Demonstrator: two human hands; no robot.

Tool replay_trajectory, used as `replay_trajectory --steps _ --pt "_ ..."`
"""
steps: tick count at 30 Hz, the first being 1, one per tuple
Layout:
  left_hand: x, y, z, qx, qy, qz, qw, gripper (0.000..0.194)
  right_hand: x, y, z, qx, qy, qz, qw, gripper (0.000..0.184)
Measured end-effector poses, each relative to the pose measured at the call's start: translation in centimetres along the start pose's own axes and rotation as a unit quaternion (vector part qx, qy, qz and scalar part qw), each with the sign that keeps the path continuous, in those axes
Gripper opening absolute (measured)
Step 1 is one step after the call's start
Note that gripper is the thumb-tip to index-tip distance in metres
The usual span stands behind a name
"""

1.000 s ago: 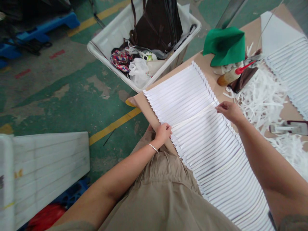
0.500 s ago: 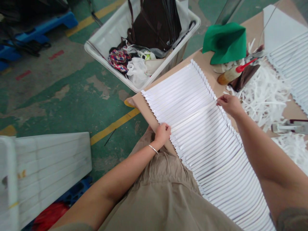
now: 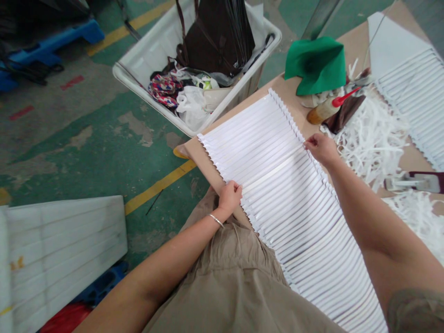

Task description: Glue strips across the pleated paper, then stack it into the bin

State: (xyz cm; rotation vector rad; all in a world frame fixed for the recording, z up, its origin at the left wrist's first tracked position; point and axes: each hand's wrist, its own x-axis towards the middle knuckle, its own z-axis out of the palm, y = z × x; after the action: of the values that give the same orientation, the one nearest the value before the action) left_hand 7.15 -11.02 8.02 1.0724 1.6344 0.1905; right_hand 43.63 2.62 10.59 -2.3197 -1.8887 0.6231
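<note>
Along the table's edge lies a long row of overlapping white pieces (image 3: 298, 199), with small notched tabs down both sides. My left hand (image 3: 230, 198) is closed at the near side of the row, thumb and fingers pinching one end of a white strip (image 3: 272, 173). At the far side my right hand (image 3: 322, 147) pinches the other end. Between the two hands the strip runs straight across the row, in line with the pieces' edges. The pinched ends themselves are mostly hidden by my fingers.
Beyond the right hand are a bottle (image 3: 319, 113) with a red nozzle, green fabric (image 3: 317, 64), a heap of white scraps (image 3: 374, 134) and a metal tool (image 3: 412, 182). A white bin (image 3: 120, 69) holding bags stands past the table's end; another white bin (image 3: 69, 236) is at left.
The whole view has shifted slightly, moving the scene a little to the left. Both hands keep their pinch at the two sides of the row; the strip lies much the same.
</note>
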Motion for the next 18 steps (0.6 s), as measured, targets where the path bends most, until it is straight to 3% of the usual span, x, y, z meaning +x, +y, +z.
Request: replay_trajectory --steps 9,18 --pt "0.0 0.4 -0.1 0.018 0.003 0.005 1.0 0.02 0.8 0.9 1.3 -0.055 -0.018 0.004 0.998 0.02" --pt "-0.3 1.9 -0.5 0.064 0.021 0.012 0.998 0.02 0.4 -1.4 1.3 -0.09 -0.036 0.03 0.995 0.019"
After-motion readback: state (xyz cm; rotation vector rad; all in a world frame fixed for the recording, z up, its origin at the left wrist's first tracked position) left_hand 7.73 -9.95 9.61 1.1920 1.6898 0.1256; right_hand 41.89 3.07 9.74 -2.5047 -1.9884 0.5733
